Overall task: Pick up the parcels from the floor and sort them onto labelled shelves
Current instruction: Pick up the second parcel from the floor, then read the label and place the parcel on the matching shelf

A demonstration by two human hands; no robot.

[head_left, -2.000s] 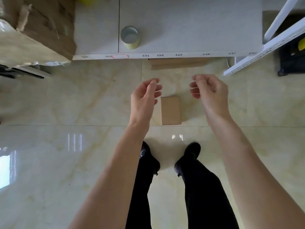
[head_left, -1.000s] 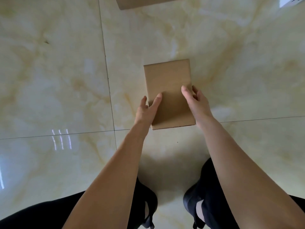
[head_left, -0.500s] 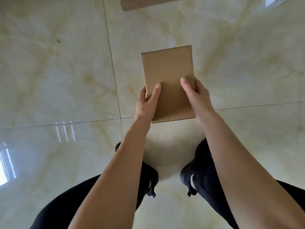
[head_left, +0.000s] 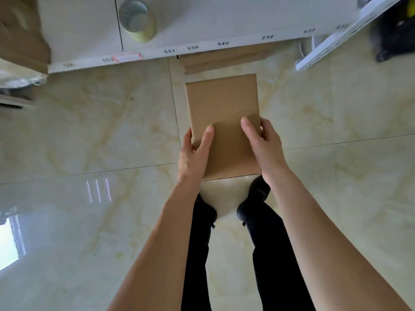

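A plain brown cardboard parcel (head_left: 224,113) is held flat above the marble floor, in front of my legs. My left hand (head_left: 194,153) grips its near left edge, thumb on top. My right hand (head_left: 263,147) grips its near right edge the same way. Ahead runs a white shelf (head_left: 224,21) whose front edge carries number labels such as 551, 550, 549 and 539. A second flat brown parcel (head_left: 224,60) lies on the floor, partly under the shelf edge.
A roll of tape (head_left: 137,20) stands on the shelf. A large cardboard box (head_left: 20,34) sits at the top left. A white rack frame (head_left: 336,37) angles in at the top right, with a dark object (head_left: 395,34) behind it. My shoes (head_left: 253,198) are below the parcel.
Both hands took hold of the parcel on the floor and raised it. My view has come up, so the shelf and its labels are in sight again.
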